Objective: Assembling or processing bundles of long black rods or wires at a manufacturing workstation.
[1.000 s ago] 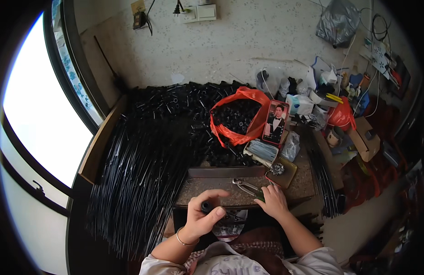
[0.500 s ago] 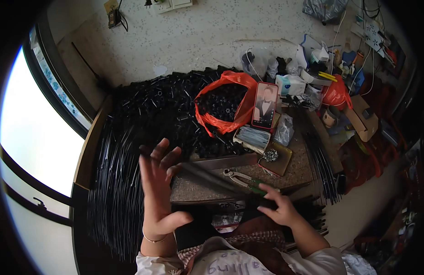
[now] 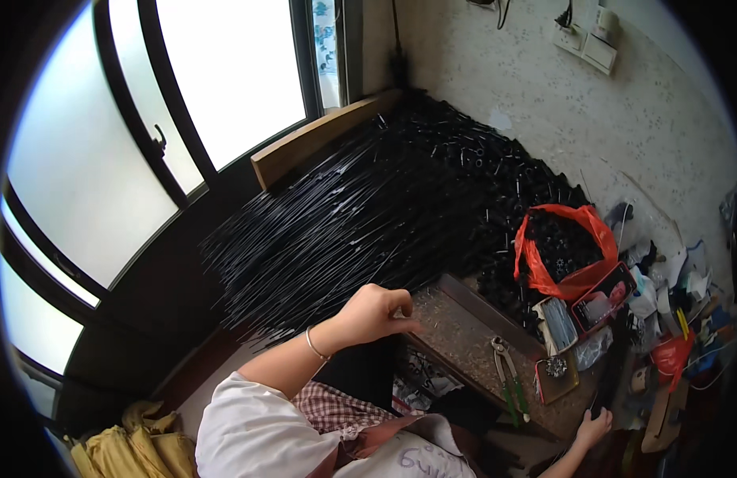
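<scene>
My left hand (image 3: pixel 374 313) is over the near left corner of the speckled worktop (image 3: pixel 454 325), its fingers curled toward the thumb; anything pinched in it is too small or hidden to make out. Beyond it lies a wide pile of thin black rods (image 3: pixel 313 231). Far over at the lower right, my right hand (image 3: pixel 595 429) closes around the near ends of a dark bundle of rods (image 3: pixel 612 374); how many it grips is unclear. Pliers with green handles (image 3: pixel 508 378) rest on the worktop between my hands.
A red plastic bag (image 3: pixel 521 251) holds small black parts, with more heaped around it. Near it are a phone (image 3: pixel 603 296), a box of thin grey strips (image 3: pixel 557 325) and a tray (image 3: pixel 550 386) with a metal cluster. A wooden board (image 3: pixel 305 143) edges the pile by the window.
The view has swung left. My left hand has gone from spread fingers to curled ones, over the worktop corner. My right hand has moved from the pliers to the rods at the right.
</scene>
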Motion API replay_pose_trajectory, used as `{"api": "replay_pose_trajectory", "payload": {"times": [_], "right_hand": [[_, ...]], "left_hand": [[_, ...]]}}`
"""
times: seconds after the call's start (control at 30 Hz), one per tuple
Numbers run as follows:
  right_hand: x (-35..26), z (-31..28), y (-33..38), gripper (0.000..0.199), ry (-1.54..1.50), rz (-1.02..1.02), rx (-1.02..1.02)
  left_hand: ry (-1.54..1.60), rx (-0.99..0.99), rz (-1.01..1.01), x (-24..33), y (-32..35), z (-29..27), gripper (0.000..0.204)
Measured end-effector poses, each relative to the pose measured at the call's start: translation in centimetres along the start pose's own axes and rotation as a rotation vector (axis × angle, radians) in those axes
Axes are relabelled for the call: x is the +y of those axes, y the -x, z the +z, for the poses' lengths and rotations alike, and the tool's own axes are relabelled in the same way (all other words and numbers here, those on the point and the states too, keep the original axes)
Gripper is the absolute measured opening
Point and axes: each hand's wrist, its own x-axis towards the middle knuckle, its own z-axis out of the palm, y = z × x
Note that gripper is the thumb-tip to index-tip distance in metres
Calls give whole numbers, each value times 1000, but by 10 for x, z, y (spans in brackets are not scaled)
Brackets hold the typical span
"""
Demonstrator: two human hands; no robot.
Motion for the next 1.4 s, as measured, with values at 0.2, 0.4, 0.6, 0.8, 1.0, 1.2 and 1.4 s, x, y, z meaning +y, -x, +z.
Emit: {"api": "replay_pose_trajectory", "payload": {"times": [0.2,0.4,0.6,0.8,1.0,1.2,1.4], "right_hand": [[-37,-12,32,42,38,24,88],[-66,-42,58,35,-40,-104,255],[-144,-60,87,15,-444,-579,305],[-189,-50,58,16,-585,-1010,150],[-150,-47,26,15,-693,-1058,92],[-114,-41,34,13,-710,-988,102],[-94,-55,48,11,-727,-920,79]], "left_hand": [[-687,349,-157,-80,9,-65,21],[-990,261,-417,-155,-2,-83,13],[-651,355,-466,-141,-37,-114,15],[-566,274,-378,-110,-79,-92,30],[-700,203,-286,-65,-69,-71,25],[-488,380,-183,15,-117,-67,22],[238,394,-53,98,-159,-53,13]]}}
